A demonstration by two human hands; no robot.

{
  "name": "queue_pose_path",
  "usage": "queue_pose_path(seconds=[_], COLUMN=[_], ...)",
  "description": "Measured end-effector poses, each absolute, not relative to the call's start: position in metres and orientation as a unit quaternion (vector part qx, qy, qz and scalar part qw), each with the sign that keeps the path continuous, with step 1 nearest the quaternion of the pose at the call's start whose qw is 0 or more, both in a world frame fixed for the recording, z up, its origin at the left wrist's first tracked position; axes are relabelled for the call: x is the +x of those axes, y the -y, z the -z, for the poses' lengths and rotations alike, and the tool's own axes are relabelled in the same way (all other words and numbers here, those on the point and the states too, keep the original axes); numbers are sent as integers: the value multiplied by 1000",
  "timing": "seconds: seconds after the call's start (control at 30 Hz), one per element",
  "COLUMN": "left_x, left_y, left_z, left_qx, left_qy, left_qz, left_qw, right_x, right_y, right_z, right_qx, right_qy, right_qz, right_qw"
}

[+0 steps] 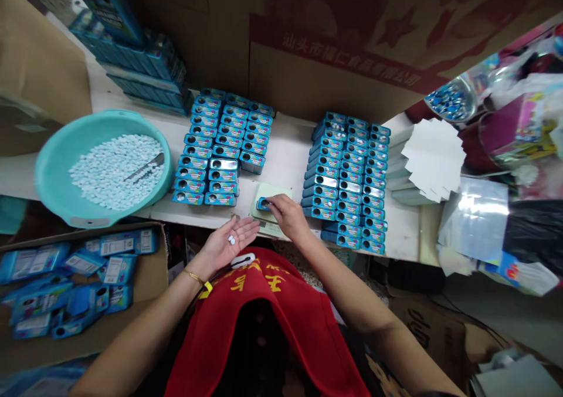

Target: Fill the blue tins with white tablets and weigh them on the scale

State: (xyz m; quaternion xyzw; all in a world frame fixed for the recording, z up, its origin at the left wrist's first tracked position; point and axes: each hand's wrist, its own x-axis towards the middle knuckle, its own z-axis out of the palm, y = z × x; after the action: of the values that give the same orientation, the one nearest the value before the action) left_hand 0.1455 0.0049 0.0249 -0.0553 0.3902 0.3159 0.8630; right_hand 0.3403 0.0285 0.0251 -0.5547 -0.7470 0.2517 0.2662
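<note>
A cardboard carton (334,80) stands at twelve o'clock, a turquoise basin (49,174) of white tablets (112,174) at nine. Near the centre sits a pale-green scale (269,189). My left hand (229,241), towards seven, lies open, palm up; my right hand (288,215) pinches a blue box (263,203) on or just over the scale. Tilting that palm could spill its two loose tablets (231,240). The carton reads 汕头市福仁食品有限公司; the box's print is too small.

We see small blue box (263,204) near frame center, slightly below middle; top face turned up toward us, dark round opening at its left end, right end pinched by right hand (288,215); box over pale green scale (276,189), contact unclear to us; few small white tablets (231,240) loose, close together, on upturned left hand (222,248), lower and left of box.
</note>
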Motion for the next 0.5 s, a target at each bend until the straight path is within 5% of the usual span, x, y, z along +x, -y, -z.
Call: queue_pose_path(seconds=[0.1,0.3,0.5], left_x=[140,128,122], left_y=[4,24,30], left_z=[-20,-18,-24], left_qx=[-71,-80,-113], left_qy=[-384,-391,-429], left_qz=[-320,-288,-292], left_qw=[863,870,847], right_x=[323,266,256], right_y=[-6,22,20], right_z=[-33,-35,-36], right_qx=[-508,-333,-327], right_qy=[777,907,892], right_qz=[-275,-244,-297], right_qw=[251,85,103])
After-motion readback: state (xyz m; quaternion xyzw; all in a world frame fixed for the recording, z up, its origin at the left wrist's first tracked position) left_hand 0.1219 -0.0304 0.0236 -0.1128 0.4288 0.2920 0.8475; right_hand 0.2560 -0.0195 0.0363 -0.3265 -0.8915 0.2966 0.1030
